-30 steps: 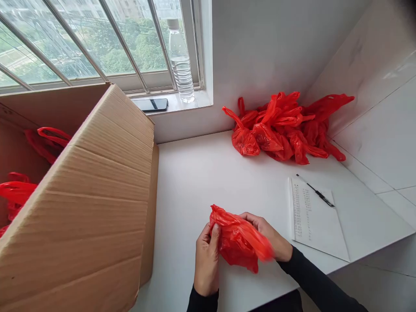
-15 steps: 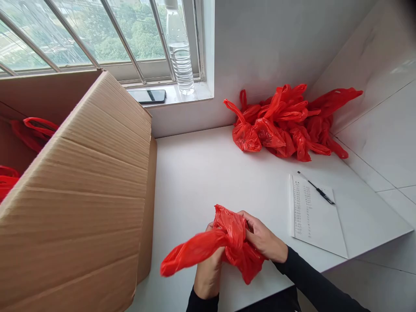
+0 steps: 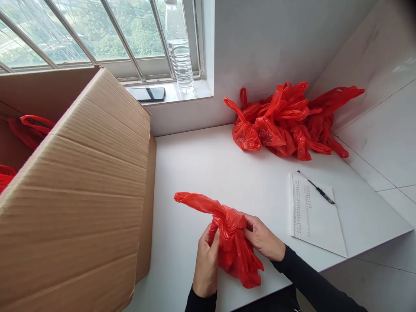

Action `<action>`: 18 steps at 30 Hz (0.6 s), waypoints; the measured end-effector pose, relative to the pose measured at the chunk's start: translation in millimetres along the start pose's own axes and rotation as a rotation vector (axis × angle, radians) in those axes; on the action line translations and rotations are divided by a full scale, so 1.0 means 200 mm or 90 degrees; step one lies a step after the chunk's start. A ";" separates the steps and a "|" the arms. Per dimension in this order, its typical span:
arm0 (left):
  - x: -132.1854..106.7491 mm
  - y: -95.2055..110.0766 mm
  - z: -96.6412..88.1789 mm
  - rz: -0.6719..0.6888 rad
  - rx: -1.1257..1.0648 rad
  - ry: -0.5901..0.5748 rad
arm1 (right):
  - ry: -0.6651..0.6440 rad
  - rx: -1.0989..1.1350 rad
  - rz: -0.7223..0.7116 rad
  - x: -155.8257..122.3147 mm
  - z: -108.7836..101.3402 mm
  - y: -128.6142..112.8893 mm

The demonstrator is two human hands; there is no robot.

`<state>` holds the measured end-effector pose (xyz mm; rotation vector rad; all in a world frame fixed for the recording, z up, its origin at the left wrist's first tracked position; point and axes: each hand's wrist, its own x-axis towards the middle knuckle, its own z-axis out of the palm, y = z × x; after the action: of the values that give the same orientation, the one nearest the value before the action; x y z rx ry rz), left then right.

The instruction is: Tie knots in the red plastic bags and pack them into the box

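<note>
Between my two hands is a crumpled red plastic bag (image 3: pixel 235 247), held over the front part of the white table (image 3: pixel 195 169). My left hand (image 3: pixel 207 260) grips its left side, the thumb lying on the plastic. On the right side, my right hand (image 3: pixel 263 237) pinches the bag, and some of its fingertips are hidden behind the plastic. A long twisted end of the bag sticks out to the upper left. The bag is gathered near its middle, and its lower part hangs toward the table's front edge.
A large cardboard box (image 3: pixel 87 182) with red bags inside stands on the left. Several red plastic bags (image 3: pixel 279 125) lie heaped in the back corner. A notebook (image 3: pixel 320 225) with a pen (image 3: pixel 320 192) lies at right. A phone (image 3: pixel 146 94) and water bottle (image 3: pixel 180 56) occupy the windowsill.
The bag's long end has swung up from the lower left to the upper left. My left hand has come out from behind it and now shows with its thumb on the plastic.
</note>
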<state>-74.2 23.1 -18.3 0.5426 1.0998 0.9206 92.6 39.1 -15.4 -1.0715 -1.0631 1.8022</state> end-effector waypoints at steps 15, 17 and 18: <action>-0.02 -0.02 -0.02 -0.010 -0.132 0.068 | 0.012 0.096 0.063 0.00 -0.06 0.06; -0.02 -0.02 -0.02 0.002 -0.113 0.049 | 0.024 0.110 0.060 0.00 -0.06 0.06; -0.02 -0.02 -0.02 0.010 -0.101 0.042 | 0.022 0.111 0.050 0.00 -0.07 0.05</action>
<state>-77.1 16.8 -21.4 0.3928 1.0724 1.0360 103.0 38.8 -28.5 -1.0474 -0.8375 1.8933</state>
